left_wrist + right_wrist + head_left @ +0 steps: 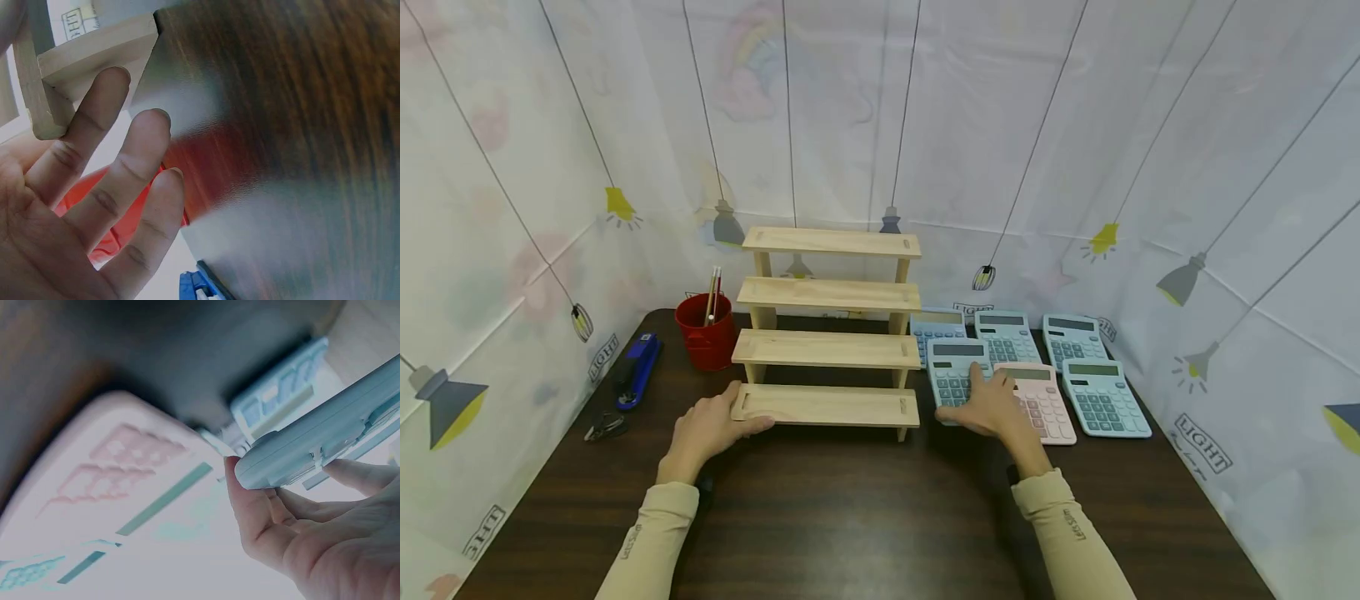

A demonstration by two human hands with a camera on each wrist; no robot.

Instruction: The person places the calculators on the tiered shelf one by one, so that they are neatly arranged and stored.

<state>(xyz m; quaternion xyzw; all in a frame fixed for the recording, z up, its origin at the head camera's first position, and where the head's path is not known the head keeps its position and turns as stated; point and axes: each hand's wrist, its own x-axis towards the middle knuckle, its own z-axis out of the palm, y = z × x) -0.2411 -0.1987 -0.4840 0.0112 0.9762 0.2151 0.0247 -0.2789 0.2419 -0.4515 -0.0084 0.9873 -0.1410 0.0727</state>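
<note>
My right hand (983,402) lies over a light blue calculator (953,367) just right of the wooden stepped shelf (827,350). In the right wrist view its fingers (250,506) and thumb pinch that calculator's edge (325,437), which is tilted up above the pink calculator (125,481). My left hand (730,417) rests at the left end of the shelf's lowest step, thumb on top. Seen from the left wrist, the fingers (119,181) are straight beside the shelf's leg (44,106).
Several more calculators lie at the right: a pink one (1041,400) and blue ones (1007,333) (1101,396). A red cup (703,333) with pencils, a blue stapler (638,367) and a small black clip (604,427) sit left on the dark table (865,517). Cloth walls close in.
</note>
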